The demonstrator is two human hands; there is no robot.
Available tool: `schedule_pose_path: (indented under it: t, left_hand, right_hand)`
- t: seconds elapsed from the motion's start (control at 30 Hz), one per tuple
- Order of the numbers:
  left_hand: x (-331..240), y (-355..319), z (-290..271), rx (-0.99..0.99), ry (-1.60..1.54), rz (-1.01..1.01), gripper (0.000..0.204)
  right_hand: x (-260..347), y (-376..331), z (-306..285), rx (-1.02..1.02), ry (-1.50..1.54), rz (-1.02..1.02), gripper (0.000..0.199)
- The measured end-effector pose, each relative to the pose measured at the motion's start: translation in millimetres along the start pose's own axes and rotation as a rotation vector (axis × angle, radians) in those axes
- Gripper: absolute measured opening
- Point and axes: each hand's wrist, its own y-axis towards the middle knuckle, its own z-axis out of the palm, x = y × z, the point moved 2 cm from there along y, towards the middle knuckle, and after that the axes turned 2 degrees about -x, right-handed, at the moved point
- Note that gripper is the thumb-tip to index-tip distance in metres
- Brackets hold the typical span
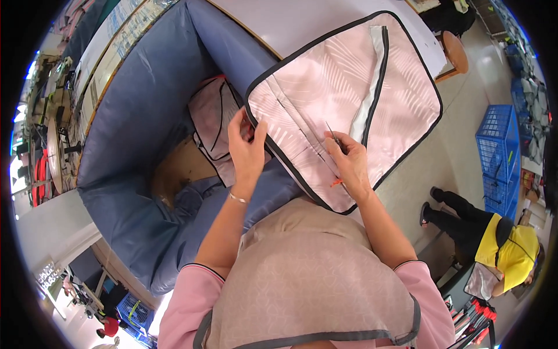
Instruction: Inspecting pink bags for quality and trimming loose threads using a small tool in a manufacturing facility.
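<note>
A pale pink fabric panel (325, 75) with leaf-like patterning, black bound edges and a dark zipper on a white strip lies spread before me, partly over the table edge. My left hand (247, 148) is closed on its left black-bound edge, fingertips partly hidden behind the fabric. Over the panel's stitched seam, my right hand (349, 160) grips a slim pointed metal tool (329, 128), its tip sticking out past the fingers. The tool's exact kind is mostly hidden by the hand. A bit of orange (336, 182) shows just below that hand.
A blue padded cloth trough (145, 75) curves along the left, holding another pink piece (212, 116). A white tabletop (314, 20) extends beyond the panel. At right are a round wooden stool (453, 52), blue crates (499, 151) and a person in yellow (505, 250).
</note>
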Motion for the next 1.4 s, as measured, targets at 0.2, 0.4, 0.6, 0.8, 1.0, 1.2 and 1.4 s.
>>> schedule_pose_path:
  t: [0.2, 0.4, 0.6, 0.8, 1.0, 1.2, 1.4]
  left_hand:
    - [2.5, 3.4, -6.8, -0.063, 0.058, 0.012, 0.045]
    - [-32.7, 70.7, 10.9, 0.242, 0.305, 0.169, 0.051]
    - [-8.0, 74.5, 14.5, 0.387, 0.49, -0.006, 0.045]
    - [24.6, 49.1, 18.6, 0.457, -0.156, -0.413, 0.034]
    - [17.7, 25.2, 30.9, 0.515, -0.639, -0.706, 0.037]
    - [15.9, 10.1, 40.6, 0.562, -0.877, -0.841, 0.039]
    - [14.5, 6.3, 44.6, 0.564, -0.931, -0.853, 0.041]
  right_hand:
    - [-4.6, 3.4, 5.0, 0.044, -0.032, -0.02, 0.036]
    - [12.6, 14.6, 29.9, 0.087, 0.118, -0.115, 0.039]
    - [16.3, 27.6, 42.8, 0.122, 0.088, -0.168, 0.039]
    - [6.1, 35.1, 43.9, 0.099, 0.095, -0.095, 0.035]
    - [31.2, 10.3, 32.8, 0.032, 0.025, -0.173, 0.023]
    - [46.0, -13.3, 27.3, -0.191, -0.586, -0.652, 0.027]
    - [52.3, -22.8, 31.7, -0.271, -0.846, -0.825, 0.024]
